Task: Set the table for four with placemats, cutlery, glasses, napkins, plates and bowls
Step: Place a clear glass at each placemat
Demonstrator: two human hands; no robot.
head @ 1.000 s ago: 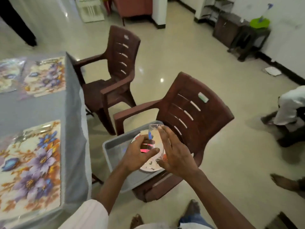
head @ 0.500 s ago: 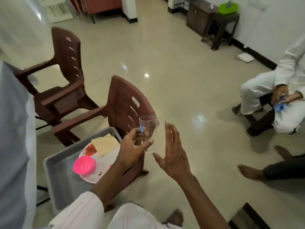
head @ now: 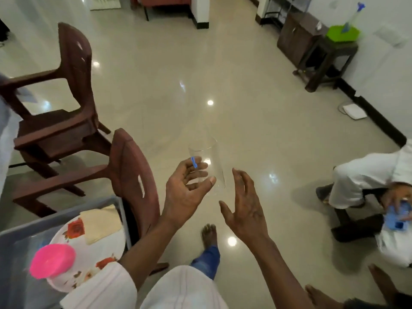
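My left hand (head: 185, 192) grips a clear drinking glass (head: 208, 159) with a small blue mark, held upright over the floor to the right of the near chair. My right hand (head: 245, 206) hovers just right of the glass with fingers spread, apart from it. At lower left a grey tray (head: 13, 233) rests on the near chair's seat. It holds a white floral plate (head: 107, 244), a pink bowl (head: 52, 260) and a folded cream napkin (head: 101, 223). The table is out of view except a grey cloth edge at far left.
Two brown plastic chairs stand at left, the near one (head: 133, 181) and a farther one (head: 64, 121). A person in white (head: 374, 175) sits at right, and bare feet show at lower right. A wooden stool with a green object (head: 327, 47) stands by the wall.
My left hand has lifted the glass out of the tray and carried it right, away from the chair. My right hand has come off the glass. The view has swung right, away from the table.
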